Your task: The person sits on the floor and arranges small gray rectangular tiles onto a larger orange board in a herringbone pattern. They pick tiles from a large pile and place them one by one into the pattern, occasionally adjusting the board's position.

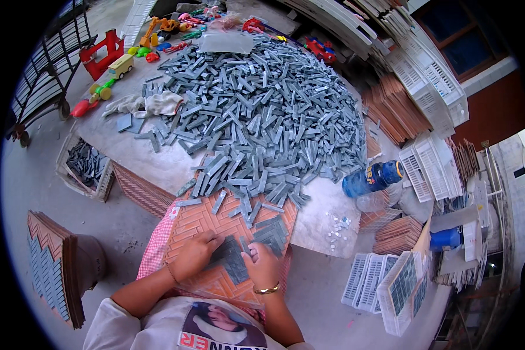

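On my lap lies an orange tray (188,228) with herringbone grooves. Dark grey tile strips (234,269) fill part of its middle and right side. My right hand (262,267) pinches a narrow grey tile strip (243,244) over the laid ones. At the left edge of the laid strips, my left hand (197,255) has its fingers curled together; whatever they hold is hidden. Loose strips from a large pile (268,105) spill over the tray's far edge.
A blue bottle (367,179) stands right of the pile, white gloves (157,104) lie left of it. Toys (122,67) line the back left. Stacked trays (55,268) stand at the left, white crates (364,283) at the right. A crate of dark strips (87,166) sits left.
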`<state>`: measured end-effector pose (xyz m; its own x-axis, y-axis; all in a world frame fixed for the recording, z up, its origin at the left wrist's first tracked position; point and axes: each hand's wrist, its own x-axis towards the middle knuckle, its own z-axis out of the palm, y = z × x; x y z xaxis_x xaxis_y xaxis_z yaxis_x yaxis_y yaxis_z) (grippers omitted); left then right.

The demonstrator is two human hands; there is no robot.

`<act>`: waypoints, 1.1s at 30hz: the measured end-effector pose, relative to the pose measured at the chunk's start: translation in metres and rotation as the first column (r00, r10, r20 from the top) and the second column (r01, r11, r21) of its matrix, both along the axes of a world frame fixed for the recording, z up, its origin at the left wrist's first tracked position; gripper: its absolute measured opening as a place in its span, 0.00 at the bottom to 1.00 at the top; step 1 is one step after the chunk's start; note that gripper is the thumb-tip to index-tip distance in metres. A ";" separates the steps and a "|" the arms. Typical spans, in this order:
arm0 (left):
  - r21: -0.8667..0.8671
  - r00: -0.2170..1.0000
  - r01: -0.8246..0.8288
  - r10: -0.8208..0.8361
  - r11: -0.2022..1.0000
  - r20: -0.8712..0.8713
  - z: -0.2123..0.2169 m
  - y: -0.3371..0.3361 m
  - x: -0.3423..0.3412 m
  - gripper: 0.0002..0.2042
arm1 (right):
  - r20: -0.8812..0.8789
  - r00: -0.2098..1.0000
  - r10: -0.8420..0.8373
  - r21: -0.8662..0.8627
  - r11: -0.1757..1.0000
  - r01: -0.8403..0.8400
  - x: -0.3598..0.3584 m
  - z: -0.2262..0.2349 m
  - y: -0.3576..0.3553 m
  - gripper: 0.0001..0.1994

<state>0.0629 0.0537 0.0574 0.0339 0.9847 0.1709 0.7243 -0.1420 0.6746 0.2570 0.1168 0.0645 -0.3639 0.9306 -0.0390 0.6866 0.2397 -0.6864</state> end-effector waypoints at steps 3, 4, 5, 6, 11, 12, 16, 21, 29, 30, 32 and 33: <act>-0.034 0.999 -0.032 0.031 0.999 -0.034 -0.001 0.001 0.005 0.16 | 0.046 0.999 0.025 0.077 0.997 -0.029 -0.005 -0.001 0.001 0.14; -0.052 0.998 -0.045 0.043 0.998 -0.051 -0.001 0.002 0.006 0.16 | 0.062 0.998 0.034 0.095 0.995 -0.040 -0.005 -0.002 0.002 0.14; -0.054 0.999 -0.042 0.041 0.998 -0.025 -0.002 0.003 0.006 0.16 | 0.055 0.998 0.024 0.103 0.994 -0.030 -0.005 -0.003 0.003 0.14; -0.057 0.999 -0.038 0.039 0.998 0.002 -0.002 0.005 0.006 0.15 | 0.049 0.999 0.014 0.110 0.994 -0.019 -0.005 -0.004 0.003 0.14; -0.068 0.982 -0.092 0.102 0.993 0.160 0.004 0.002 0.004 0.12 | 0.004 0.996 0.093 0.061 0.994 -0.093 0.000 0.000 0.009 0.13; -0.072 0.979 -0.121 0.131 0.990 0.155 0.011 -0.002 0.001 0.11 | -0.002 0.991 0.131 0.071 0.989 -0.131 0.002 0.000 0.012 0.12; -0.083 0.956 -0.136 0.153 0.987 0.251 0.009 -0.005 -0.009 0.09 | 0.017 0.985 0.175 0.082 0.981 -0.175 0.001 0.001 0.013 0.12; -0.042 0.956 -0.155 0.161 0.987 0.246 0.003 -0.004 -0.006 0.07 | -0.006 0.948 0.317 0.067 0.946 -0.316 0.006 -0.002 0.034 0.09; 0.046 0.958 -0.175 0.160 0.983 0.238 0.006 0.013 -0.003 0.05 | 0.003 0.979 0.202 0.160 0.967 -0.200 -0.009 0.001 0.052 0.08; 0.060 0.961 -0.183 0.166 0.981 0.222 0.004 0.024 -0.001 0.06 | 0.061 0.988 0.144 0.150 0.977 -0.152 -0.014 0.004 0.053 0.09; 0.072 0.964 -0.213 0.198 0.974 0.177 0.003 0.044 0.006 0.07 | 0.152 0.986 0.060 0.192 0.977 -0.089 -0.023 0.002 0.055 0.12; 0.072 0.963 -0.238 0.225 0.969 0.147 0.003 0.053 0.010 0.08 | 0.184 0.982 0.036 0.241 0.967 -0.080 -0.028 -0.005 0.057 0.13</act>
